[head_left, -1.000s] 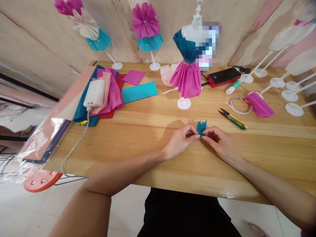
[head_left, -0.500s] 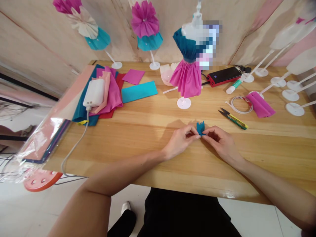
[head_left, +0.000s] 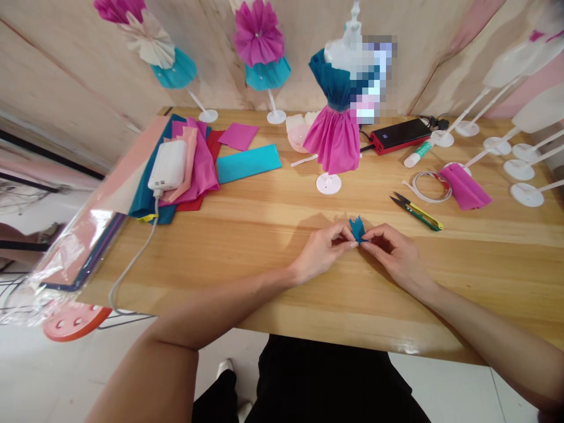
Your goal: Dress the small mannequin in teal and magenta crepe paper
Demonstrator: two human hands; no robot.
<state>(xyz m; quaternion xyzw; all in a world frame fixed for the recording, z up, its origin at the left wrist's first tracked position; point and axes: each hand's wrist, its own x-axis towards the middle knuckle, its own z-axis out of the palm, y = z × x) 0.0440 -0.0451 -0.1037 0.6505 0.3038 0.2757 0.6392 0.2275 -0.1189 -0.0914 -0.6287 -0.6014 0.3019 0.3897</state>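
A glossy, wood-grained surface (head_left: 247, 238) spans the middle of the frame. At its left end, a crinkled clear plastic sleeve (head_left: 66, 258) holds flat sheets. At upper center stands a dress (head_left: 332, 138) with a pleated teal top and a flared, gathered magenta skirt, on a white form with a round base. To its left, at left of center, a loose pile (head_left: 200, 161) of magenta, teal, peach and red sheets lies under a rounded white block (head_left: 168, 164).

Near the center of the frame, the left hand (head_left: 328, 249) and right hand (head_left: 394, 252) nearly meet, thumb and fingers of each clamped on the scrap. Beside the pile lies a flat turquoise strip (head_left: 249, 164). Toward the upper right rests a smooth black-and-red box (head_left: 400, 137), and below it a curved magenta piece (head_left: 465, 187) and slim, pointed snips (head_left: 416, 212). Smallest is the teal scrap (head_left: 356, 228), ragged along its top edge, pinched low between both hands.
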